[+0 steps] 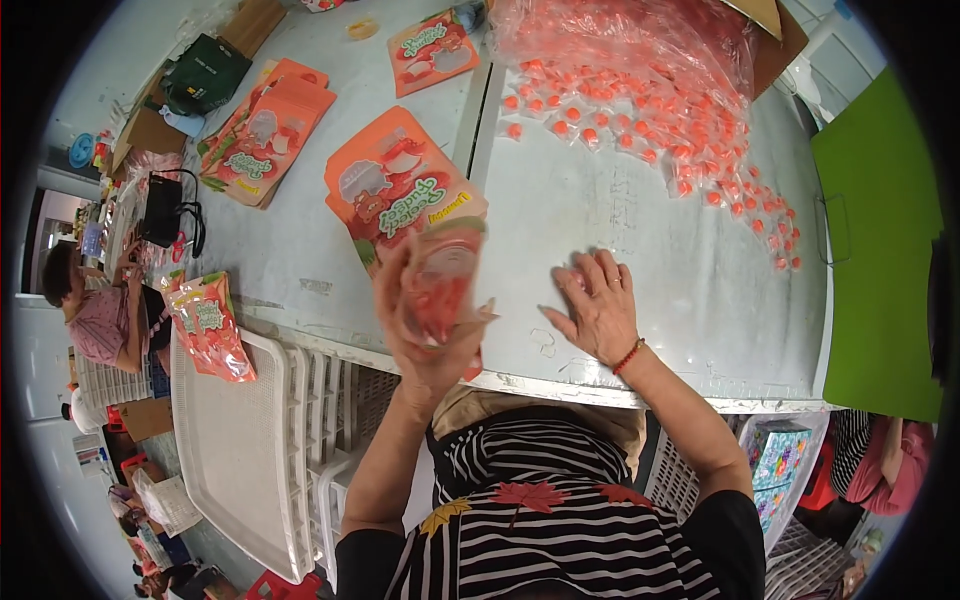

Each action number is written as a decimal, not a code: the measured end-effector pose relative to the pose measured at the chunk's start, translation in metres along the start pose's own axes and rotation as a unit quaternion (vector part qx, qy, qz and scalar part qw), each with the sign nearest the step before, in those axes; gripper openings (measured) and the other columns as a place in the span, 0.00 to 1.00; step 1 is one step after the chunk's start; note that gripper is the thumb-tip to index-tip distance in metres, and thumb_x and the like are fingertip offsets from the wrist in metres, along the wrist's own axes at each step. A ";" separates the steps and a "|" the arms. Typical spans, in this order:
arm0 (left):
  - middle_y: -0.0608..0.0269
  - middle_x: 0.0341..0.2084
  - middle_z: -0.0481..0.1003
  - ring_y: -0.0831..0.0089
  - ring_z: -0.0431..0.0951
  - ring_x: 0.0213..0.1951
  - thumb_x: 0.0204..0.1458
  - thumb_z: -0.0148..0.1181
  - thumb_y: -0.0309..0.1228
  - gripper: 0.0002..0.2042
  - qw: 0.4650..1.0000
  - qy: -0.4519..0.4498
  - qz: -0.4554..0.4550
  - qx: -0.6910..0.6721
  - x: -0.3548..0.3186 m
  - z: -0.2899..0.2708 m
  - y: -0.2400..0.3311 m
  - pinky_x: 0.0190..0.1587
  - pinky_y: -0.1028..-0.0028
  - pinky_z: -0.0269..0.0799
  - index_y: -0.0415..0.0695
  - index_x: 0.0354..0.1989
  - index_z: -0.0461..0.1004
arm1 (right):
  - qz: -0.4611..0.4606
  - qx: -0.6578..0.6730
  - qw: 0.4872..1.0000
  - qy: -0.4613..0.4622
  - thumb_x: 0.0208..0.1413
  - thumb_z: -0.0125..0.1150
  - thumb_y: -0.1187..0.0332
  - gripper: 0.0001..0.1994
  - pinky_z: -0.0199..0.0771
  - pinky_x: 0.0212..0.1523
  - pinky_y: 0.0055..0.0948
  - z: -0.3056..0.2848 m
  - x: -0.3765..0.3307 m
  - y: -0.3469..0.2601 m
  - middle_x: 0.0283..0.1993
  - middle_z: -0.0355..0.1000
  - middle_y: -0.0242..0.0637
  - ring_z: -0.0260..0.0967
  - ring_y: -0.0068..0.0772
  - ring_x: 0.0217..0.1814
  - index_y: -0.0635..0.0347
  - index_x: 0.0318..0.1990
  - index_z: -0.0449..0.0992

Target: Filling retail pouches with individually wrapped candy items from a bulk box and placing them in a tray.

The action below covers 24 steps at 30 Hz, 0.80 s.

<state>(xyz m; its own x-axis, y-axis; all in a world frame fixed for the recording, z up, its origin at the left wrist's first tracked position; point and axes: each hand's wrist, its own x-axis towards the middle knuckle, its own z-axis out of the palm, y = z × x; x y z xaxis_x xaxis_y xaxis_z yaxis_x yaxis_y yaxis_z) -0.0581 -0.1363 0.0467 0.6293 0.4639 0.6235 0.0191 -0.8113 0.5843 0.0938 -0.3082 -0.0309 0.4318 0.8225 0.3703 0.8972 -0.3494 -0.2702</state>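
- Grey tabletop (pixel 300 250) is pretty packed: orange pouches stacked up front, wrapped orange candies (pixel 640 120) spilling from a clear bag at the far right.
- Left hand (pixel 425 330) is closed around a pouch (pixel 440 285), held upright over the near edge, long axis vertical. It's blurry.
- Right hand (pixel 598 305) is flat on the tabletop, fingers spread, holding nothing.
- Candies lie up and right of the right hand, clearly the nearer one.
- Pouch stack (pixel 395 185) sits just behind the held pouch.

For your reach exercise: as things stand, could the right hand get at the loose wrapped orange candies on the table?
Probably yes. The right hand lies flat and empty on the table, and bare tabletop separates it from the wrapped orange candies; nothing blocks the way.
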 end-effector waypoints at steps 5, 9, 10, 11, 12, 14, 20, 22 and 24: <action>0.50 0.57 0.62 0.53 0.62 0.58 0.26 0.78 0.28 0.48 0.994 -0.027 -0.001 -0.106 0.001 0.034 0.020 0.60 0.60 0.58 0.37 0.61 0.56 | 0.000 -0.015 0.995 0.099 0.47 0.64 0.64 0.07 0.67 0.27 0.34 0.009 0.012 0.029 0.30 0.66 0.35 0.66 0.38 0.34 0.54 0.28 0.72; 0.47 0.58 0.60 0.46 0.62 0.56 0.29 0.77 0.35 0.52 0.996 -0.072 0.035 -0.025 0.003 0.057 0.017 0.58 0.53 0.59 0.37 0.64 0.49 | 0.215 0.333 0.899 0.187 0.57 0.57 0.63 0.12 0.63 0.20 0.26 -0.030 0.041 0.043 0.24 0.65 0.31 0.64 0.28 0.24 0.57 0.24 0.69; 0.47 0.58 0.60 0.46 0.62 0.56 0.29 0.77 0.35 0.52 0.996 -0.072 0.036 -0.024 0.004 0.060 0.017 0.58 0.53 0.59 0.37 0.64 0.49 | 0.358 0.576 0.715 0.169 0.61 0.54 0.63 0.12 0.65 0.23 0.25 -0.053 0.052 0.032 0.24 0.64 0.30 0.64 0.26 0.26 0.58 0.26 0.68; 0.47 0.58 0.60 0.46 0.62 0.56 0.29 0.77 0.35 0.51 0.996 -0.078 0.046 -0.005 0.003 0.060 0.017 0.58 0.53 0.59 0.37 0.63 0.50 | 0.359 0.578 0.713 0.169 0.61 0.54 0.63 0.12 0.65 0.23 0.25 -0.075 0.061 0.017 0.24 0.64 0.30 0.64 0.26 0.26 0.58 0.26 0.68; 0.46 0.58 0.60 0.46 0.62 0.56 0.29 0.76 0.35 0.51 0.995 -0.084 0.059 0.009 0.003 0.062 0.017 0.59 0.52 0.58 0.37 0.63 0.50 | 0.314 0.645 0.666 0.205 0.63 0.49 0.63 0.12 0.65 0.25 0.23 -0.096 0.072 0.000 0.26 0.64 0.29 0.64 0.22 0.28 0.58 0.29 0.68; 0.46 0.57 0.60 0.46 0.62 0.56 0.30 0.76 0.35 0.50 0.994 -0.077 0.073 0.006 0.004 0.070 0.020 0.59 0.51 0.57 0.37 0.63 0.51 | 0.265 0.701 0.614 0.247 0.66 0.44 0.63 0.13 0.65 0.27 0.21 -0.102 0.084 -0.024 0.27 0.65 0.29 0.64 0.19 0.29 0.58 0.31 0.68; 0.43 0.56 0.60 0.47 0.62 0.56 0.32 0.75 0.36 0.48 0.996 -0.040 0.082 0.013 0.006 0.084 0.022 0.58 0.50 0.56 0.37 0.62 0.52 | 0.217 0.469 0.829 0.213 0.66 0.45 0.66 0.09 0.67 0.36 0.20 -0.083 0.072 -0.039 0.32 0.67 0.30 0.65 0.19 0.33 0.62 0.37 0.66; 0.44 0.55 0.61 0.47 0.62 0.56 0.33 0.74 0.36 0.47 0.996 -0.031 0.086 0.018 0.003 0.083 0.019 0.58 0.50 0.56 0.37 0.62 0.52 | 0.217 0.422 0.867 0.149 0.65 0.45 0.68 0.07 0.68 0.39 0.23 -0.080 0.065 -0.038 0.36 0.67 0.35 0.66 0.25 0.35 0.64 0.39 0.66; 0.44 0.55 0.61 0.48 0.61 0.56 0.35 0.72 0.36 0.45 0.995 -0.029 0.086 0.033 0.002 0.087 0.017 0.58 0.49 0.56 0.37 0.62 0.52 | 0.193 0.393 0.884 0.163 0.62 0.47 0.69 0.07 0.68 0.41 0.30 -0.074 0.060 -0.039 0.38 0.68 0.41 0.66 0.35 0.37 0.64 0.39 0.67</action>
<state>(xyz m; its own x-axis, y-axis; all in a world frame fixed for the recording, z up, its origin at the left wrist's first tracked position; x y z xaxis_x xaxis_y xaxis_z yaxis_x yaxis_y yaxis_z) 0.0113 -0.1798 0.0130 0.6718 0.2959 0.6791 -0.0439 -0.8992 0.4353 0.0914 -0.2786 0.0678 0.8100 0.4931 0.3175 0.3908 -0.0502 -0.9191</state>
